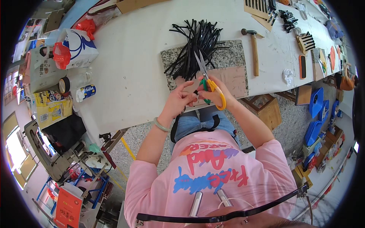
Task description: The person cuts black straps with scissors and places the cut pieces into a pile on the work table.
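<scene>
One left hand (pixel 177 99), fingers half-curled, pinching black strip (pixel 196 92), toward one o'clock; one right hand (pixel 211 96), gripping scissors (pixel 205 75), toward ten o'clock.

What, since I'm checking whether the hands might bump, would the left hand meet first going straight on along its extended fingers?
Most likely the person's bare right hand, which holds silver-bladed, yellow-and-green-handled scissors; depth is unclear, so contact isn't certain.

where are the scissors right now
In the head view, just right of centre, the scissors are in the right hand, blades pointing away from the person, beside the bundle of black strips.
</scene>
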Action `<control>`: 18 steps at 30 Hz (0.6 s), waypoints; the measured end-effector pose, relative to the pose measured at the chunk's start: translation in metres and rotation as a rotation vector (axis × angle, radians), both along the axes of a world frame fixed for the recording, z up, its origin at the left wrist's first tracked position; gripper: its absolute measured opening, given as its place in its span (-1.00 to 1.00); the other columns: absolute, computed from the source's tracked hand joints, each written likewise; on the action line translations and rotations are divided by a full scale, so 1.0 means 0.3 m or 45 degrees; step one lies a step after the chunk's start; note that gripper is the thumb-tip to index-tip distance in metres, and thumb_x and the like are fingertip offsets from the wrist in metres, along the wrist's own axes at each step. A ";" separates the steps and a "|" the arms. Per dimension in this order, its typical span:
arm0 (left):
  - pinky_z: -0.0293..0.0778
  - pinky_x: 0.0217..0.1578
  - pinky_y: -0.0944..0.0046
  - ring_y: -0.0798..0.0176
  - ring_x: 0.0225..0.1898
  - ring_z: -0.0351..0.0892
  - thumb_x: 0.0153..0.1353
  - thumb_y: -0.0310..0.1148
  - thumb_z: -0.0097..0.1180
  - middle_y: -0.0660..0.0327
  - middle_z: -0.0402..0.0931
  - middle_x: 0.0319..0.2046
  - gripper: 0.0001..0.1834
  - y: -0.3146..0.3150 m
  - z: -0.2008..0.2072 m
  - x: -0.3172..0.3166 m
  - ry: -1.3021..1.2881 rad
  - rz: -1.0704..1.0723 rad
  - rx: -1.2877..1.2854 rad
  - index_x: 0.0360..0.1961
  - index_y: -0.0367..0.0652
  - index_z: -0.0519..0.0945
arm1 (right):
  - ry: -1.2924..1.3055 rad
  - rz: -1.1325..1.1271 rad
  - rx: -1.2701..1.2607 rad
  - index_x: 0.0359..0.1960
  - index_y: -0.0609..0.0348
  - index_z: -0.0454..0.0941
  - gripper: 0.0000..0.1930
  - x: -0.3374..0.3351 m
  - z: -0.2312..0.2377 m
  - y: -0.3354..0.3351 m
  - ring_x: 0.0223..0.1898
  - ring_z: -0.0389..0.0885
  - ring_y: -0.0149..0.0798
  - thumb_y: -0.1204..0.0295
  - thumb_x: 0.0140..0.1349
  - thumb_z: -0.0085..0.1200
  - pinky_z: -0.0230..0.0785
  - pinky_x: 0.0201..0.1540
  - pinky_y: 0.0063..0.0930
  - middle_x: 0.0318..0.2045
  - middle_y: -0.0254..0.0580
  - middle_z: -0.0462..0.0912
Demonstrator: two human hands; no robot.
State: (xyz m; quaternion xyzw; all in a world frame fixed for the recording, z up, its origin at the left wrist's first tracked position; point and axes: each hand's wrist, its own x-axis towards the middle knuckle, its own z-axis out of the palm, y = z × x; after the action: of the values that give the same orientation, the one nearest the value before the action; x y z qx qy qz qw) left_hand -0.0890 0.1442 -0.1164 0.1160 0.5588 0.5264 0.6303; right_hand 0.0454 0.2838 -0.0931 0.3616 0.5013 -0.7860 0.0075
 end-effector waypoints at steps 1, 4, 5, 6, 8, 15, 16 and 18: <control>0.37 -0.48 0.48 0.47 -0.53 0.44 0.19 -0.44 0.09 0.23 0.53 -0.54 -0.50 -0.003 0.002 0.012 -0.026 -0.031 0.012 0.14 -0.23 0.26 | -0.005 -0.010 -0.043 0.01 0.22 0.29 -0.53 0.003 0.010 -0.005 -0.34 0.56 -0.36 0.68 0.00 0.05 0.46 -0.30 -0.57 -0.36 -0.21 0.53; 0.37 -0.49 0.47 0.46 -0.54 0.45 0.17 -0.45 0.12 0.22 0.53 -0.55 -0.38 -0.003 0.026 0.034 -0.015 -0.136 -0.001 0.22 -0.19 0.14 | -0.038 0.011 -0.063 -0.01 0.21 0.31 -0.55 0.015 0.057 -0.025 -0.35 0.55 -0.39 0.67 -0.01 0.00 0.48 -0.25 -0.56 -0.41 -0.22 0.52; 0.37 -0.50 0.48 0.45 -0.55 0.45 0.15 -0.45 0.13 0.22 0.53 -0.55 -0.35 0.000 0.040 0.041 0.025 -0.208 -0.026 0.23 -0.17 0.12 | -0.042 0.007 -0.062 -0.01 0.21 0.31 -0.55 0.031 0.048 -0.034 -0.35 0.55 -0.39 0.67 -0.01 0.00 0.48 -0.25 -0.56 -0.41 -0.22 0.52; 0.37 -0.50 0.48 0.45 -0.55 0.45 0.15 -0.45 0.13 0.22 0.53 -0.55 -0.35 0.002 0.056 0.054 0.022 -0.209 -0.024 0.23 -0.17 0.12 | -0.072 0.026 -0.055 0.00 0.18 0.32 -0.54 0.050 0.032 -0.042 -0.36 0.54 -0.40 0.67 -0.02 0.02 0.47 -0.26 -0.55 -0.42 -0.24 0.52; 0.34 -0.52 0.50 0.47 -0.58 0.43 0.18 -0.40 0.11 0.25 0.52 -0.56 -0.52 0.007 0.078 0.081 -0.062 -0.219 -0.019 0.12 -0.20 0.31 | -0.107 0.041 -0.045 0.00 0.16 0.32 -0.53 0.096 0.020 -0.049 -0.37 0.53 -0.40 0.66 -0.03 0.03 0.46 -0.27 -0.54 -0.43 -0.26 0.52; 0.29 -0.58 0.50 0.51 -0.62 0.36 0.25 -0.26 0.02 0.34 0.48 -0.58 -0.75 -0.132 -0.076 -0.012 -0.045 -0.742 -0.141 -0.27 -0.24 0.59 | -0.483 -0.352 0.288 -0.06 0.15 0.35 -0.53 0.362 -0.096 0.122 -0.51 0.47 -0.40 0.74 -0.08 0.01 0.38 -0.45 -0.55 -0.47 -0.33 0.47; 0.32 -0.56 0.48 0.50 -0.61 0.37 0.23 -0.26 0.04 0.34 0.48 -0.59 -0.74 -0.153 -0.118 -0.029 0.018 -0.782 -0.186 -0.26 -0.24 0.60 | -0.488 -0.353 0.289 -0.06 0.15 0.35 -0.53 0.406 -0.136 0.150 -0.51 0.47 -0.40 0.74 -0.08 0.01 0.38 -0.45 -0.55 -0.47 -0.33 0.47; 0.35 -0.54 0.47 0.49 -0.60 0.38 0.21 -0.25 0.06 0.33 0.48 -0.60 -0.73 -0.186 -0.194 -0.059 0.079 -0.817 -0.236 -0.25 -0.24 0.61 | -0.750 -0.348 0.551 -0.07 0.20 0.35 -0.55 0.471 -0.212 0.188 -0.46 0.56 -0.34 0.63 -0.10 0.06 0.45 -0.36 -0.48 -0.47 -0.18 0.56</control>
State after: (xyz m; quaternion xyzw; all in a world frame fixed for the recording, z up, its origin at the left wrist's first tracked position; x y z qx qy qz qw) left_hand -0.1066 0.0883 -0.1747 0.2443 0.5582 0.2442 0.7544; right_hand 0.1867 0.3402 -0.1567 0.6285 0.5791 -0.5183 -0.0301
